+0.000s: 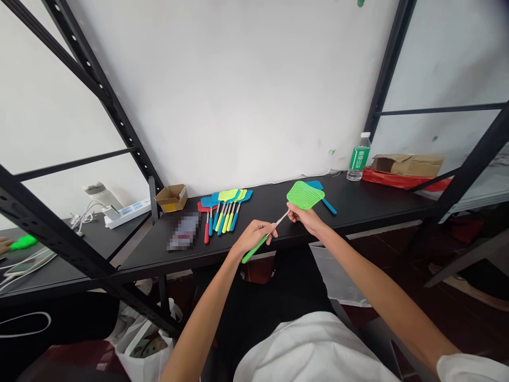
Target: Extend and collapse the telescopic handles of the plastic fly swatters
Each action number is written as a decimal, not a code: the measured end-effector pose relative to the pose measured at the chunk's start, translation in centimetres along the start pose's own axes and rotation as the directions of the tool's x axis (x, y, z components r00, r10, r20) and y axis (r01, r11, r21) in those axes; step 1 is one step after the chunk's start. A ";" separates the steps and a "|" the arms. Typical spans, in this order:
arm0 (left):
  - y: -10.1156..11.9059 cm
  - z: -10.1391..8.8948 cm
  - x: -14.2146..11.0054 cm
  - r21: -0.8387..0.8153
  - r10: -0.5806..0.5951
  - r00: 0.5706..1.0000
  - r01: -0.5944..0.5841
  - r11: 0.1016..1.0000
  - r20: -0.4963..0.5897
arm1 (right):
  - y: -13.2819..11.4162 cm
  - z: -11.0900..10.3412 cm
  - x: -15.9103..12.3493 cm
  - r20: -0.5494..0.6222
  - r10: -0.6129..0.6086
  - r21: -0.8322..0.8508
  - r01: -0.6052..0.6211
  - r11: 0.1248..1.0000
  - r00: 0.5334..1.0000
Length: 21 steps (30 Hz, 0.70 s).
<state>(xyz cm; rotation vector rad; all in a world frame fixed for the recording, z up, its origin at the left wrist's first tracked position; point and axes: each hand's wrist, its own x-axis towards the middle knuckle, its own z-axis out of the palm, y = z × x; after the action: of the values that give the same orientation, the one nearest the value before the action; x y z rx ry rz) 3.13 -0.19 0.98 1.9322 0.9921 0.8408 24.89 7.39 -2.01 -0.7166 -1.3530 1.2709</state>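
Observation:
A green fly swatter [305, 196] with a perforated head, a metal rod and a green handle is held across my front, over the desk's near edge. My left hand [257, 234] is closed around the rod near the handle. Closed at the base of the head, my right hand [299, 213] grips the same swatter. Behind it on the desk lies a blue fly swatter [328, 206], its head partly covered by the green one. To the left, several red, blue and yellow swatters [226, 208] lie side by side, with heads overlapping toward the wall.
On the black desk [262, 202] stand an open small cardboard box [171, 198] and a water bottle [358, 158]. A brown carton [409, 164] rests on red plastic at right. Black metal shelf posts [115, 119] frame both sides. Another person's hand [5, 245] shows at far left.

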 end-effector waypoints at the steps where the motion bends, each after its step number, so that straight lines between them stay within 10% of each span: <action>1: 0.1 0.0 0.0 -0.004 0.002 1.000 -0.002 1.000 0.011 | 0.0 0.0 0.0 -0.003 0.002 0.006 -0.002 1.000 1.000; 21: -0.3 0.2 -0.1 -0.011 -0.001 1.000 0.001 1.000 -0.016 | 0.4 -0.2 0.2 -0.009 -0.018 -0.005 0.018 1.000 1.000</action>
<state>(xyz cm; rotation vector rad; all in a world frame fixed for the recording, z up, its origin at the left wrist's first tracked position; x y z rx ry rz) 3.11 -0.27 0.64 1.9180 0.9958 0.8601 24.98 7.71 -2.35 -0.7110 -1.3525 1.2492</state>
